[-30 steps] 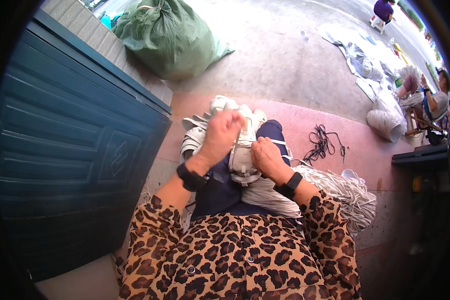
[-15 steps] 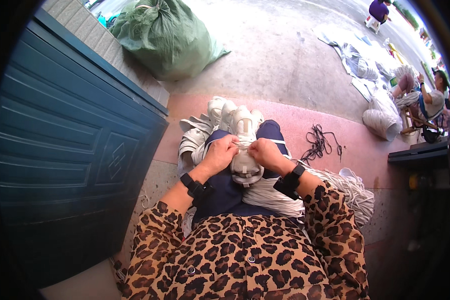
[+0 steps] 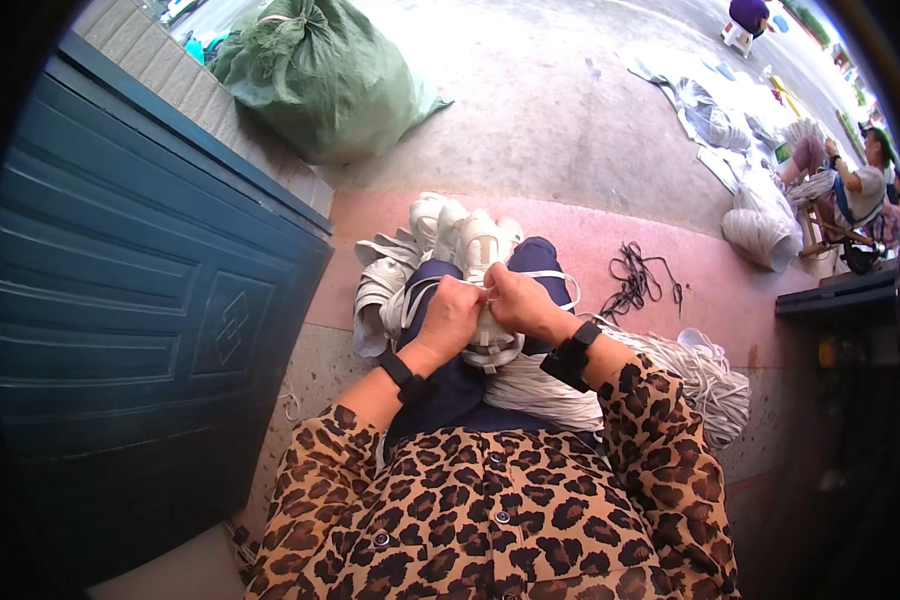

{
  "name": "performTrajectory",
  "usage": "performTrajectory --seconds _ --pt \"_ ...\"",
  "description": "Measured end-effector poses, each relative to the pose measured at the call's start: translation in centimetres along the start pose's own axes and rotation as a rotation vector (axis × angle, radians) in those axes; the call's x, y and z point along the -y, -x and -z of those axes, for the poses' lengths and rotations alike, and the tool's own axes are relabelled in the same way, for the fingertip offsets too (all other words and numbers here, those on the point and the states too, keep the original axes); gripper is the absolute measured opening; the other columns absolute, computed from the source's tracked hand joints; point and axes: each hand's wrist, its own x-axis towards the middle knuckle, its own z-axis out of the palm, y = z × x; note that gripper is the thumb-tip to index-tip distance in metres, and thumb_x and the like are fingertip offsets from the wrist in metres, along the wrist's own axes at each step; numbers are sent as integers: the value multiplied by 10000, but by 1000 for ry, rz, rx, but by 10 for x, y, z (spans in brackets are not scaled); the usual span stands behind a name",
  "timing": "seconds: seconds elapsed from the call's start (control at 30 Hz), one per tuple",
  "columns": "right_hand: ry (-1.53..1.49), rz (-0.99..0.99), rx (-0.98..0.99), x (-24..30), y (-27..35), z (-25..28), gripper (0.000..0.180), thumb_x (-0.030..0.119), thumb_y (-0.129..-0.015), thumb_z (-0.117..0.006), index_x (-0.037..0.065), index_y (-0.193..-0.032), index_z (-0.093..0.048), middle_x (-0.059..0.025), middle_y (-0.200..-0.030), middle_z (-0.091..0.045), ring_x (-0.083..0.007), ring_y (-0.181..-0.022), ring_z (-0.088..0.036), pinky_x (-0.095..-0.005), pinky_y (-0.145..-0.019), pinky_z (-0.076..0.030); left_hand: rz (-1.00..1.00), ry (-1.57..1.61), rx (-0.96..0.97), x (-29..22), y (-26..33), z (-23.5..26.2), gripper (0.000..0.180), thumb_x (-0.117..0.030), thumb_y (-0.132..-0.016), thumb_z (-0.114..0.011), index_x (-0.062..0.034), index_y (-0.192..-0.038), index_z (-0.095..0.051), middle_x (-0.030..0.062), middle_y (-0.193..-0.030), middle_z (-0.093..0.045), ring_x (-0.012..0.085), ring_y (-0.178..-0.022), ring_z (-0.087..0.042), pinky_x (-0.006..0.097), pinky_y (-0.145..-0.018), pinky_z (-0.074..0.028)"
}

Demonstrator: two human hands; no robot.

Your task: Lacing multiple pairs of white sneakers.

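A whitish sneaker (image 3: 482, 246) rests between my knees, its toe pointing away from me. Over its lacing my left hand (image 3: 454, 312) and my right hand (image 3: 518, 300) meet, fingers closed in a pinch on the white shoelace (image 3: 551, 274). Loose lace loops out to the right of my right hand and to the left past my left hand. My hands cover the middle of the shoe; its heel loop shows below them. More pale sneakers (image 3: 427, 220) stand just beyond, and pale shoe pieces (image 3: 378, 290) are stacked beside my left knee.
Bundles of white laces (image 3: 705, 385) lie by my right leg. Black laces (image 3: 638, 280) are tangled on the pink paving. A green sack (image 3: 320, 85) stands ahead left, near a blue door (image 3: 150, 300). Far right, a seated person (image 3: 860, 185) sits by white sacks (image 3: 760, 225).
My hands have come together over the sneaker, the left moving right and the right moving slightly left. Lace loops now stick out on both sides.
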Motion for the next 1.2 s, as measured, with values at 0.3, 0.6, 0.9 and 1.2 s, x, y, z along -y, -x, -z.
performTrajectory --seconds 0.3,0.6,0.9,1.2 --pt "-118 7 -1 -8 1 -1 198 43 -732 -526 39 -924 -477 -185 -782 -605 -367 -775 -590 -431 -653 -453 -217 -130 18 0 -3 0 93 -13 -696 -532 -32 -772 -582 113 -750 -567 292 -751 -498 368 -661 -430" --pt "13 111 -69 3 12 13 189 43 -739 -506 33 -927 -486 -185 -754 -599 -364 -737 -589 -432 -637 -454 -278 -237 180 16 -6 4 105 12 -691 -555 -31 -784 -580 111 -755 -556 296 -758 -493 373 -667 -434" --pt "0 165 -157 -6 9 -9 164 14 -718 -485 32 -880 -489 -194 -719 -587 -377 -701 -576 -451 -601 -442 -217 -24 10 13 -2 1 61 -18 -721 -599 -20 -781 -589 114 -742 -573 292 -754 -510 369 -656 -444" --pt "39 139 -205 5 22 8 220 40 -706 -516 49 -924 -491 -170 -828 -562 -364 -765 -573 -454 -650 -445 -285 -240 156 17 -6 8 47 -13 -749 -540 -24 -792 -551 138 -771 -557 309 -762 -489 383 -618 -433"
